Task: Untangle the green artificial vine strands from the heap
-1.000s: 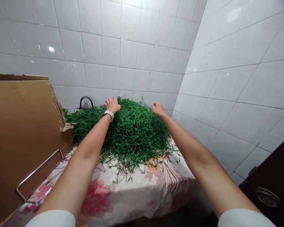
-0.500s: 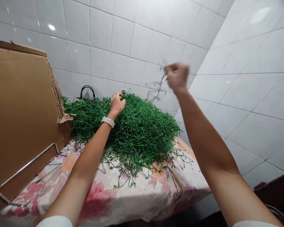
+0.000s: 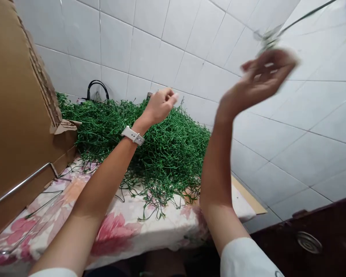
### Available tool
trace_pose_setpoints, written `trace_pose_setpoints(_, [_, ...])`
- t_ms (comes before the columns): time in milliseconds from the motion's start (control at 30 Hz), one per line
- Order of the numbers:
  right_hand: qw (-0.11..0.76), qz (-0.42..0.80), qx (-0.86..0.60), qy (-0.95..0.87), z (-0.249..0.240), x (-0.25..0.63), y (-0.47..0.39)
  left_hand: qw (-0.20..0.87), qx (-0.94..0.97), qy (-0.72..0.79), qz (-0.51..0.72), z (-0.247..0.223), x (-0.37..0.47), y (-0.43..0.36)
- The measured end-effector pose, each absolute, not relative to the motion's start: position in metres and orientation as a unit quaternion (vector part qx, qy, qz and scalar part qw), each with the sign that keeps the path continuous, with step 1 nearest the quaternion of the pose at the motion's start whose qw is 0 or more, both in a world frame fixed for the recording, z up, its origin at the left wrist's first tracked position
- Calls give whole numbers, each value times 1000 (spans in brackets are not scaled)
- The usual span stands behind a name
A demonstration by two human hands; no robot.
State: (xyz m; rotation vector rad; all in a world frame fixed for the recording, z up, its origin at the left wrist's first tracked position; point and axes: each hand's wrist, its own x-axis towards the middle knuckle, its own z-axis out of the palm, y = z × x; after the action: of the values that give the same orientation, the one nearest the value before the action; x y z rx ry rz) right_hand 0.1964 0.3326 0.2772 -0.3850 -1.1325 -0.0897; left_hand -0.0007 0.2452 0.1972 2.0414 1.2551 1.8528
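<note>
aloft, right hand [image 3: 261,86] bent at wrist; left hand [image 3: 159,106] curled over green pile [image 3: 173,150]; cannot tell either grip's state.

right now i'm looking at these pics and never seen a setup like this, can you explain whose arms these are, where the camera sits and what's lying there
There is no machine here, just a person's two bare hands. One camera worn on the person's head takes every picture, looking forward and down. On a flowered cloth lies a large tangled heap of green stems, with upright cardboard at the left of the picture. The left hand, below it a pale watch strap, is at the top of the heap; whether it holds anything is unclear. The right hand is raised and blurred, with a green strand at it, though the grip itself doesn't show.
</note>
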Motion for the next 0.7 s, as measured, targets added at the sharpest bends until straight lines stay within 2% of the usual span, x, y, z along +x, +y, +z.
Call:
trace_pose_setpoints(133, [845,10,-156,-512,245,169,360,-9,730,376,570,210,11,221])
trace_pose_setpoints(233, [855,-71,-72,-508,261,183,363,-38,712,400,576,215,4,217])
trace_pose_setpoints(300, [849,-115,-98,-505,275,189,372,-30,697,417,583,215,-2,221])
trace_pose_setpoints(367, [785,-75,-251,-562,280,187,390,-1,688,426,587,214,-8,227])
trace_pose_setpoints(433, [608,33,-403,-683,275,183,410,37,680,427,595,212,-10,230])
trace_pose_setpoints(500, [529,78,-449,-716,264,183,422,65,671,422,606,212,-11,230])
trace_pose_setpoints(567, [529,70,-450,-716,253,189,423,61,668,422,610,213,-13,228])
trace_pose_setpoints(700, [531,54,-436,-724,242,199,397,-29,663,474,578,216,-26,227])
